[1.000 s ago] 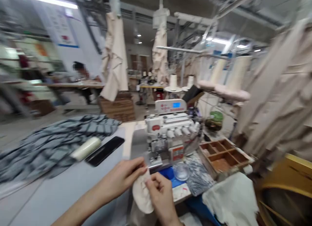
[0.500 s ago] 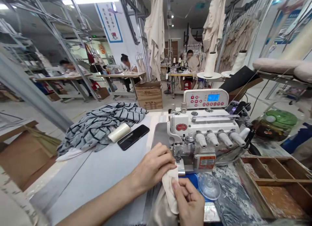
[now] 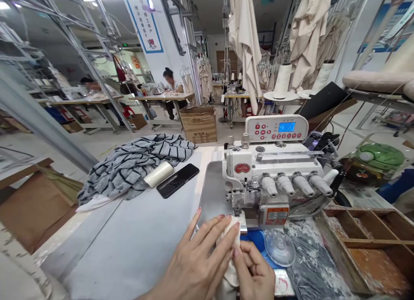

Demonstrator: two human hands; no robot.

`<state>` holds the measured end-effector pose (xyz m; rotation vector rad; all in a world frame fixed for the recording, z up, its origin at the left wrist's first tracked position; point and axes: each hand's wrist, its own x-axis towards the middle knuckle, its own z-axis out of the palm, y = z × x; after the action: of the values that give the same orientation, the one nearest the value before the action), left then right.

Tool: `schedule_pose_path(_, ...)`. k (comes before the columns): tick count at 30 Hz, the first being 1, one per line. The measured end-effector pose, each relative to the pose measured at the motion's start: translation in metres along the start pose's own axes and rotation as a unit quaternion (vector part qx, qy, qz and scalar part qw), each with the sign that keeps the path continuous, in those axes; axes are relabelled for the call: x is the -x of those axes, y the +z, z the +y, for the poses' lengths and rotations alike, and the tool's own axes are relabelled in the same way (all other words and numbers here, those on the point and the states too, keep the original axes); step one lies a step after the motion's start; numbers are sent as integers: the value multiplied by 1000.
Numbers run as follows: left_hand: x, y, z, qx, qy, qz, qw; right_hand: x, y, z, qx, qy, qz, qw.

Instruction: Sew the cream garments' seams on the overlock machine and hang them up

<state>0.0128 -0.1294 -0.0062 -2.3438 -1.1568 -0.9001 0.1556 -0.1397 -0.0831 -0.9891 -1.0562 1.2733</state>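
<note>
A piece of cream fabric [image 3: 230, 277] lies at the front of a white overlock sewing machine [image 3: 291, 160], its far edge close to the presser foot [image 3: 237, 212]. My left hand [image 3: 197, 254] rests on the fabric with fingers stretched out and spread, fingertips just short of the foot. To its right, my right hand [image 3: 255, 272] pinches the fabric's edge between thumb and fingers. Much of the cloth is hidden under both hands. Whether its edge is under the foot I cannot tell.
On the table to the left are a black phone [image 3: 177, 180], a cream roll [image 3: 158, 174] and a striped grey cloth [image 3: 129, 166]. A clear plastic dome [image 3: 280, 248] and a wooden compartment tray [image 3: 352, 244] stand right. People sew at tables behind.
My left hand has gone from a closed grip on the fabric to lying flat with fingers spread over it. The right hand keeps its pinch. Hanging garments behind have shifted right in view.
</note>
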Motion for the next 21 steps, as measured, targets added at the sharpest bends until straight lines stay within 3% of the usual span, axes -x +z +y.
schedule_pose_path(6,-9,0,-3,-5,1,-21,1000,-4,-6,0,16,-18,17,1000)
schedule_pose_path(21,-14,5,-10,11,-29,-10,999,-15,-8,-2,132,-77,78,985)
